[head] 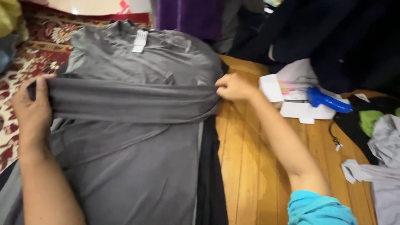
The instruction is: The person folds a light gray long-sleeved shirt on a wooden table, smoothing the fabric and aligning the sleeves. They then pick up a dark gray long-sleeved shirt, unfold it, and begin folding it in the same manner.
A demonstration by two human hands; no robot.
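Note:
A grey shirt (137, 166) lies flat, its collar at the far end with a striped white label (140, 41). A folded band of the shirt (133, 100) stretches across its middle. My left hand (31, 110) grips the left end of that band. My right hand (233, 87) pinches the right end, at the shirt's edge over the wooden floor (250, 158). A dark garment (210, 183) shows beneath the shirt's right side.
A red patterned rug (37, 54) lies to the left. White paper boxes (300, 102) and a blue plastic tool (327, 100) sit to the right. Dark clothes (333, 37), a green cloth (371, 121) and light grey fabric (383, 166) crowd the right side. Purple cloth (189, 16) hangs behind.

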